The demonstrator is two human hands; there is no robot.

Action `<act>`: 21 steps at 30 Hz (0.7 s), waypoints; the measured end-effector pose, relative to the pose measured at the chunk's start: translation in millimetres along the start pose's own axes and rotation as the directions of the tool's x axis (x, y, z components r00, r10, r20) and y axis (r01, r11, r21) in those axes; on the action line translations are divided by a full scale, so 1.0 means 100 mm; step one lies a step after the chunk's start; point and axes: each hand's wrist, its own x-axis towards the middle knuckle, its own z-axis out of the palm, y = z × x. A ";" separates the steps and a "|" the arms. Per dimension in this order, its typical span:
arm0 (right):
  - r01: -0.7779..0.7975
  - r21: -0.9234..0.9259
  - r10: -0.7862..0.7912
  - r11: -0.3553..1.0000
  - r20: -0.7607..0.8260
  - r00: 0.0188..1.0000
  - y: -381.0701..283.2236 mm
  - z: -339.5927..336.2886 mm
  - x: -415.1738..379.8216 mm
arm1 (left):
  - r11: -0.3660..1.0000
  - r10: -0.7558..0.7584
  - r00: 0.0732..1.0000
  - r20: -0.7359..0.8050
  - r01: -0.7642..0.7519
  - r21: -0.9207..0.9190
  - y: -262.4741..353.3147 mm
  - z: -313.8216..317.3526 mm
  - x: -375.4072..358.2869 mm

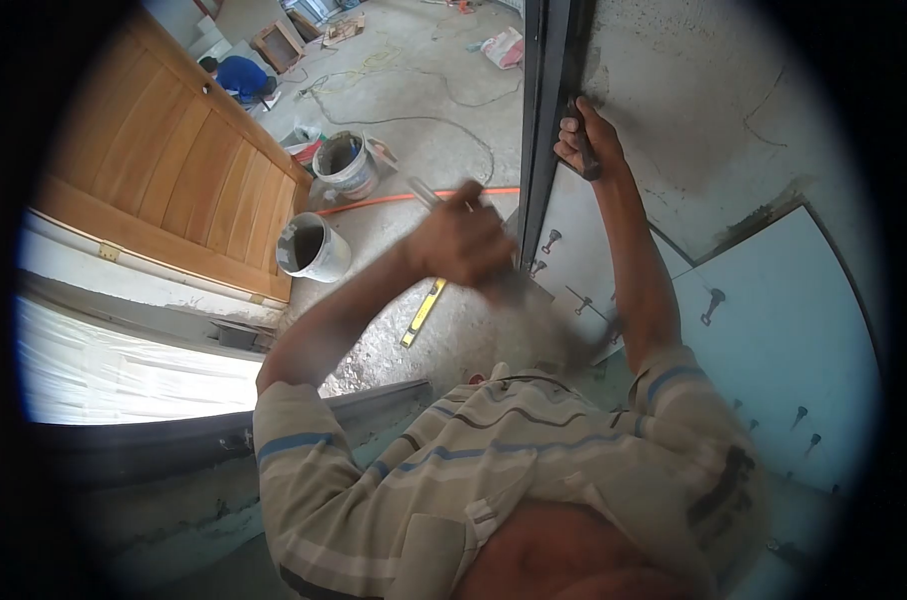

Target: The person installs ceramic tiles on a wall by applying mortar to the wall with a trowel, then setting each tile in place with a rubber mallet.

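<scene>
My left hand (464, 245), smeared by motion, is closed around a blurred tool with a pale handle (426, 192) that sticks out toward the upper left. A greyish blur lies below that fist; I cannot tell what the tool's other end is. Farther up on the right, my right hand (596, 140) grips a short dark hand tool (583, 150) beside the black metal frame (544, 130). Large pale tiles (784, 320) spread below and right of this hand, with several red-and-dark levelling clips (713, 305) along them.
On the floor at left stand two buckets (346, 165) (314, 248), near a wooden door (174, 140). A yellow spirit level (424, 312) lies below my left forearm. An orange hose (404, 198) and dark cables (424, 118) cross the concrete. Another person (239, 77) crouches far left.
</scene>
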 end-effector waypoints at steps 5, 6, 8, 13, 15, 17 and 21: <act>0.001 -0.013 -0.002 1.000 -0.007 1.000 0.03 -0.01 0.04 | 0.959 -0.280 0.933 0.225 0.264 0.100 -0.05 -0.01 -0.13; 0.005 -0.011 -0.005 1.000 -0.016 1.000 0.05 0.00 0.04 | 0.994 -0.097 0.993 0.070 0.093 0.050 0.03 -0.07 -0.08; 0.016 -0.011 -0.017 1.000 -0.042 0.999 0.03 -0.02 0.03 | 0.993 0.114 0.993 -0.018 -0.115 -0.032 0.09 -0.12 -0.03; 0.004 0.033 -0.004 0.999 0.013 1.000 0.00 -0.02 0.05 | 0.951 -0.289 0.924 0.249 0.247 0.187 -0.30 0.00 -0.14; 0.027 0.024 -0.027 0.999 0.020 0.999 0.02 -0.05 0.03 | 0.984 -0.168 0.984 0.060 0.165 0.062 -0.15 0.01 -0.20; 0.045 0.013 -0.045 0.999 0.029 0.999 0.04 -0.01 0.03 | 0.990 0.142 0.990 -0.013 -0.141 0.026 -0.06 -0.16 -0.14; 0.068 -0.008 -0.069 0.998 -0.061 0.996 0.06 0.03 0.08 | 0.956 -0.277 0.940 0.200 0.250 0.151 -0.39 -0.01 -0.17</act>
